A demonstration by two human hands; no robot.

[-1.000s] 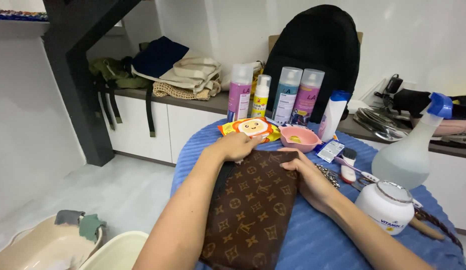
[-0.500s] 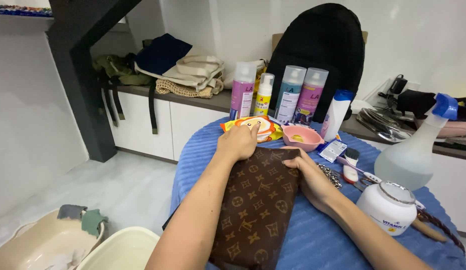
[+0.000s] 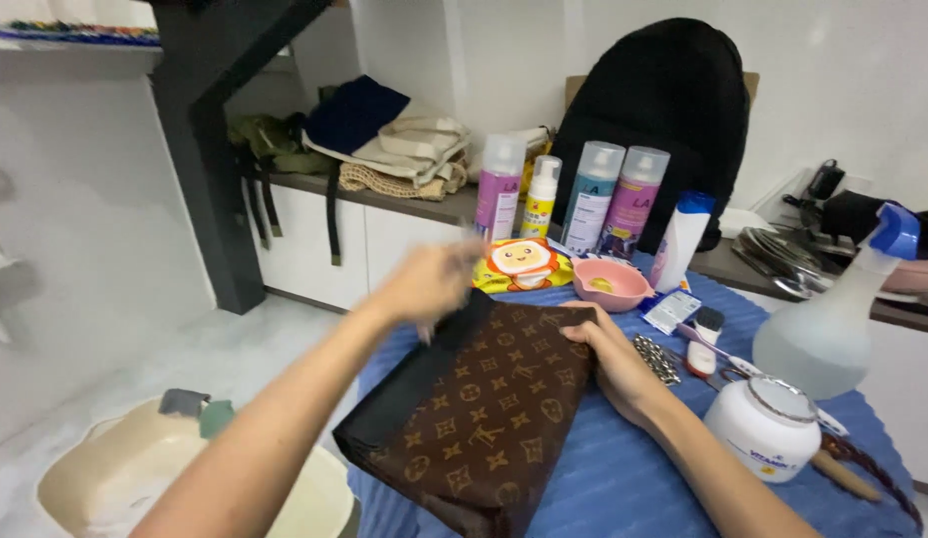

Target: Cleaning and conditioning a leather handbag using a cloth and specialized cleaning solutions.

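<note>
A brown patterned pouch [image 3: 484, 408] lies on the blue ribbed tablecloth [image 3: 623, 478], its left side lifted so the black edge shows. My left hand [image 3: 424, 284], blurred by motion, is at the pouch's far left corner, fingers pinched on the black edge. My right hand [image 3: 609, 359] rests flat on the pouch's right edge and holds it down. Just beyond my left hand lies a yellow packet with a cartoon face [image 3: 519, 264].
Behind stand several spray cans [image 3: 609, 199], a pink bowl [image 3: 609, 284], a white bottle [image 3: 680, 237] and a black backpack [image 3: 663, 110]. At right are a clear spray bottle [image 3: 833, 319], a white jar [image 3: 765, 428] and a small brush [image 3: 701, 339]. Beige basins [image 3: 115, 478] sit on the floor at left.
My left hand has moved left off the pouch's top and lifted its left side. The pouch now tilts and shows its black edge. My right hand stays put.
</note>
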